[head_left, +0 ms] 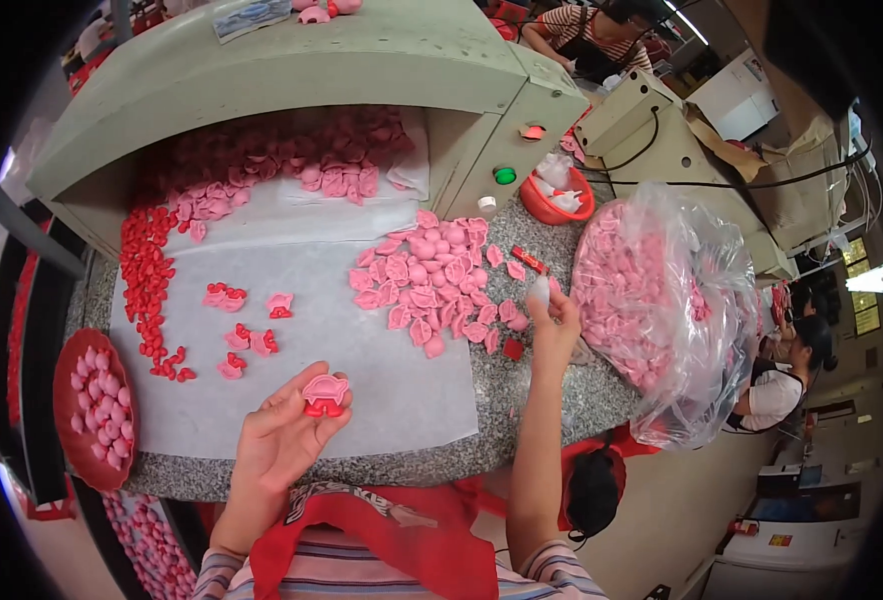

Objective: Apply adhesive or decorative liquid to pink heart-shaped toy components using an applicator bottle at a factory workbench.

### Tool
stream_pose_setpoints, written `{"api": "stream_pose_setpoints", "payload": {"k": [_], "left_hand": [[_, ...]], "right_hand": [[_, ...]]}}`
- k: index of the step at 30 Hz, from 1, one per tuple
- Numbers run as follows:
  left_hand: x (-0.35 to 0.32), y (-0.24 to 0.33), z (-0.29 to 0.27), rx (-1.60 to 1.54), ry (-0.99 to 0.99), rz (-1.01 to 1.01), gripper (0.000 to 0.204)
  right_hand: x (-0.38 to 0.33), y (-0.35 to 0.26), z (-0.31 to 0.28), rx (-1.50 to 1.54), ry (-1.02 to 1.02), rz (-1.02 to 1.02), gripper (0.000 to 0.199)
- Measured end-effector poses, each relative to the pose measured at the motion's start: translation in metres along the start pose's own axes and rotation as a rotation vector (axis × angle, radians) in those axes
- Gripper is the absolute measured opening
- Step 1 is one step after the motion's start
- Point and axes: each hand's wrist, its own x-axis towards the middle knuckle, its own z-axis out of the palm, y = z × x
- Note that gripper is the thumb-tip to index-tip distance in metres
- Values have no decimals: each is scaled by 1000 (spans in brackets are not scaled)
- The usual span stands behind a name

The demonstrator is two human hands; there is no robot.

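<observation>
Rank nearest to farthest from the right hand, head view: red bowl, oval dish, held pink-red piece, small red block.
From the right hand:
1. Small red block: just left
2. Red bowl: straight beyond
3. Pink-red piece: in the left hand
4. Oval dish: far left

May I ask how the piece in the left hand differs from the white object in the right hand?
The piece is pink and red; the white object shows whitish only. The left hand holds the piece over the paper sheet; the right hand, the white object near loose pink pieces. Both are small.
</observation>
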Motion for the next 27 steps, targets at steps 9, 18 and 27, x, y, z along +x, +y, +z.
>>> {"api": "stream_pose_setpoints", "payload": {"k": [9, 18, 27], "left_hand": [[-3, 1, 2, -23, 60, -15, 39], [3, -7, 7, -20, 101, -60, 40], [-1, -3, 0, -38, 61, -20, 44]], "right_hand": [[2, -4, -7, -464, 67, 44, 28], [-65, -36, 2, -601, -214, -353, 21], [-157, -83, 38, 67, -721, 367, 21]]}}
